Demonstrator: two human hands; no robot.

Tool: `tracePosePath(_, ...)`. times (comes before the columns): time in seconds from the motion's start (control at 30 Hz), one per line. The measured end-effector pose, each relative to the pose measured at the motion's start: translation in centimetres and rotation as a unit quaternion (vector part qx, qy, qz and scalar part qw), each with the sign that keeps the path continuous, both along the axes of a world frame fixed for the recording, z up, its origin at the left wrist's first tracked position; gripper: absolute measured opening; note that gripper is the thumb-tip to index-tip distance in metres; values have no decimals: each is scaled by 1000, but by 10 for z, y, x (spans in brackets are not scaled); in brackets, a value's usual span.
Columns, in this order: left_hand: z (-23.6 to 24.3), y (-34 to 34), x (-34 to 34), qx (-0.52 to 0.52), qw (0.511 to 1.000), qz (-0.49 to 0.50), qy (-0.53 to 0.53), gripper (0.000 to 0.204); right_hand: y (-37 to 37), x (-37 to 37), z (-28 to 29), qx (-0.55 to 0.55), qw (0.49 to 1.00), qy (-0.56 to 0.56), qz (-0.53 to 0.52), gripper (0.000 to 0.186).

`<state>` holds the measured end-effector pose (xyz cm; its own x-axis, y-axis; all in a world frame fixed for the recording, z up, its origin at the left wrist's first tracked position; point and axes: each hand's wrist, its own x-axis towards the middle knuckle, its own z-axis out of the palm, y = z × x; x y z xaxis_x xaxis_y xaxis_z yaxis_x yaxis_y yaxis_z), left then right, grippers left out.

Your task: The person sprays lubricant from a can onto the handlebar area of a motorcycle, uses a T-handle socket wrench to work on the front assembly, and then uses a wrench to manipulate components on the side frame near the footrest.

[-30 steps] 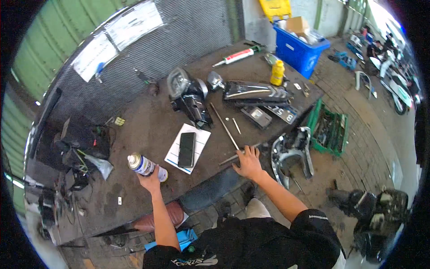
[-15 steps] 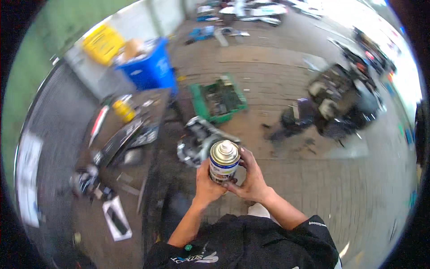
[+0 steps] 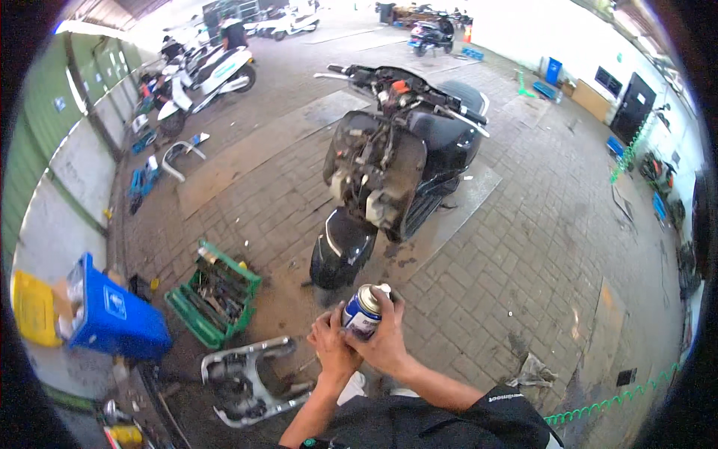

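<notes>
Both hands are closed on an aerosol can [image 3: 359, 320] with a blue body and cream top, held upright in front of me. My left hand [image 3: 335, 343] wraps its lower left side; my right hand [image 3: 385, 338] grips its right side, with a finger at the nozzle. Beyond the can stands a black scooter [image 3: 430, 138], its front panel off and inner parts exposed, its front fender [image 3: 342, 247] facing me. Below and left of my hands lies a silver-and-black frame piece [image 3: 217, 374]. An open green toolbox [image 3: 179, 307] full of tools sits on the paving to the left.
A blue bin [image 3: 123, 318] with a yellow lid [image 3: 34, 307] stands at the left wall. White scooters [image 3: 179, 93] and a person [image 3: 233, 34] are at the back left. A green coiled hose [image 3: 621, 168] runs along the right wall. A rag [image 3: 535, 373] lies on the paving.
The view has swung from the cluttered bench toward the scooter. My right hand has left a metal rod on the bench and joined my left hand on the can.
</notes>
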<state>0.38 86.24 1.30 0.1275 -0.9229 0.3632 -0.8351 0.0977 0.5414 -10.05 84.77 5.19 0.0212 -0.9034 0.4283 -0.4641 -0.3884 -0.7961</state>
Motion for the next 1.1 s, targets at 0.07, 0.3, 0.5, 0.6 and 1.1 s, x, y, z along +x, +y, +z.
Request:
tracePosePath(0.07,1,-42,9,-12,999,-32,5,70,-41,13,-5,28,997,-42,-50,75)
tracePosePath(0.3,18,-183,59,111,914,-320,225,78,-175,11,-20,-77,992,-96,8,80)
tracePosePath(0.5,3,-266,29,66,928,-308,199,83,-249,17,7,-23,973,-185,-137,76)
tracePosePath(0.6,16,-293,20,58,924,-361,107,84,-298,-23,1,-44,952,-247,-178,72)
tracePosePath(1.1,-135,-316,140,362,924,-42,113,60,-481,-215,21,-86,933,135,-321,61)
